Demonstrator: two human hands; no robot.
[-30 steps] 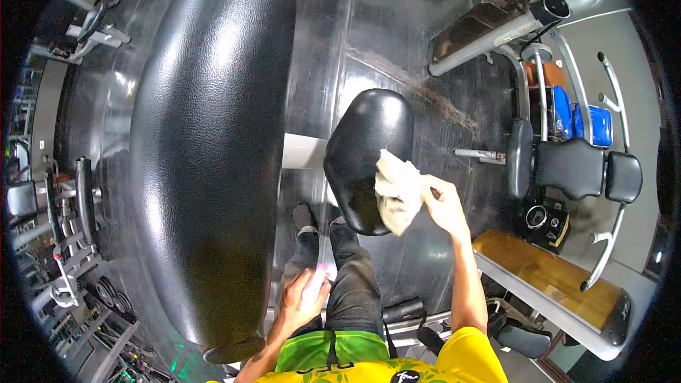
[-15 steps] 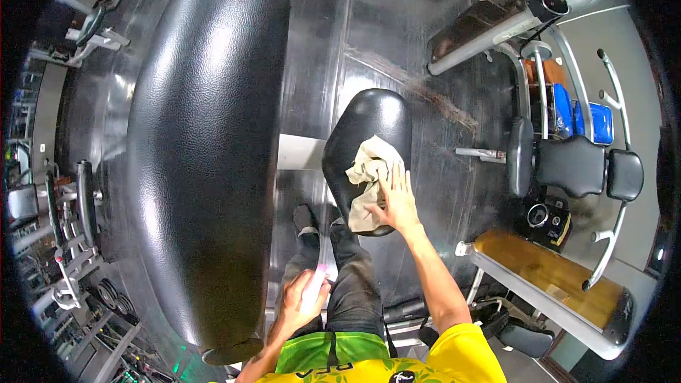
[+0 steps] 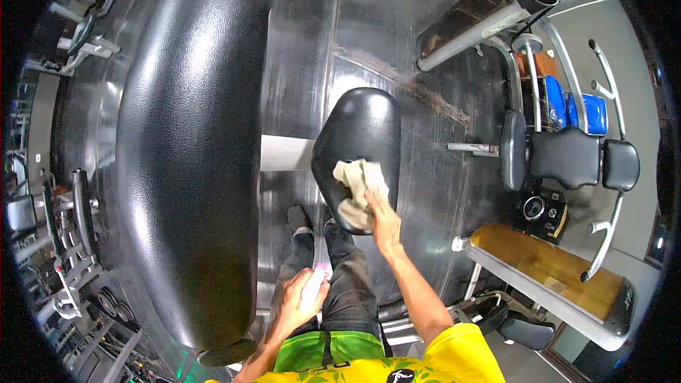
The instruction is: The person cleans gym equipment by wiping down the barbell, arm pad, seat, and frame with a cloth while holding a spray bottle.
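Note:
My right hand [image 3: 384,223] presses a crumpled beige cloth [image 3: 363,177] onto the near half of a small black padded seat [image 3: 362,117]; its fingers are closed on the cloth's right edge. My left hand [image 3: 292,296] is wrapped round a slim white bottle [image 3: 311,289] with a pink top, held in front of my legs. To the left of both hands runs a long black padded bench [image 3: 195,142]. A pale metal bar [image 3: 287,152] shows between the bench and the seat.
Dark flooring [image 3: 433,184] surrounds the seat. At the right stand a gym machine with black pads [image 3: 564,158], a brown-topped bench [image 3: 546,269] and a black round-fronted box [image 3: 543,213]. A thick grey post [image 3: 472,35] leans in at the upper right. More gym equipment lines the left edge.
My right hand has drawn in toward me, its spread fingers now closing on the cloth, which is bunched differently. The left hand keeps its hold on the bottle. The view has shifted slightly.

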